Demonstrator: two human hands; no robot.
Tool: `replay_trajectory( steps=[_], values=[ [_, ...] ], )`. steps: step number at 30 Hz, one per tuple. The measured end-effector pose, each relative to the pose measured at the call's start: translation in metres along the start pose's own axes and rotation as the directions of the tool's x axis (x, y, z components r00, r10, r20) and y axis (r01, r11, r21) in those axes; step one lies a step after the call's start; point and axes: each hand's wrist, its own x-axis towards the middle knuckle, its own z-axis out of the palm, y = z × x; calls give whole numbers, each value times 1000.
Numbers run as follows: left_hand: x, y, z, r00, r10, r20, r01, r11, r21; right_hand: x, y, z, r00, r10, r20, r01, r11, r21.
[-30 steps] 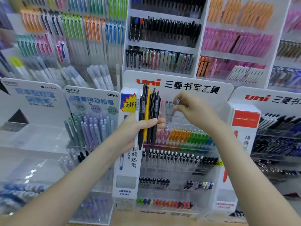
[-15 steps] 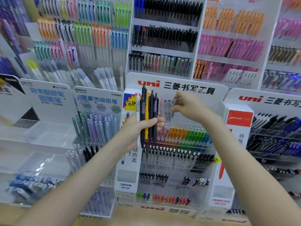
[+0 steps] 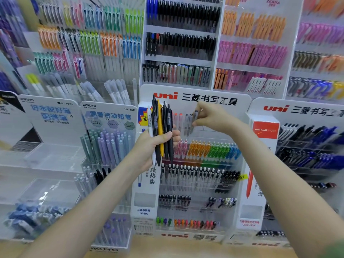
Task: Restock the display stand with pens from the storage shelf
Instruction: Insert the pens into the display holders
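Left hand [image 3: 158, 144] clasps an upright bundle of pens [image 3: 162, 127], black, yellow and white, kept as ready stock beside the display stand [image 3: 197, 91]. Right hand [image 3: 214, 118] pinches a grey pen [image 3: 195, 115] at the stand's top row, apparently seating it; blur hides the slot. Since the earlier frames, bundle and placement are unchanged.

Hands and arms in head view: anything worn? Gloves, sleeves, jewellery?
Left hand and right hand: bare, no gloves, rings, watch or bands visible. Both forearms bare to the frame edge, no sleeves. A blurred green patch at the lower right corner could be clothing; cannot tell.
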Motion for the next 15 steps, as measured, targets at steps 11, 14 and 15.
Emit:
replay_trajectory(
  steps=[11, 14, 15],
  values=[
    [12, -6, -6, 1000, 2, 5, -2, 999, 33, -2, -4, -3, 994, -2, 105, 7, 999, -44],
    [15, -4, -9, 1000, 13, 19, -13, 1000, 19, -2, -1, -8, 1000, -27, 9, 26, 997, 68],
    [16, -3, -9, 1000, 15, 22, -15, 1000, 17, -1, 0, -8, 1000, -26, -11, 27, 997, 78]
  ],
)
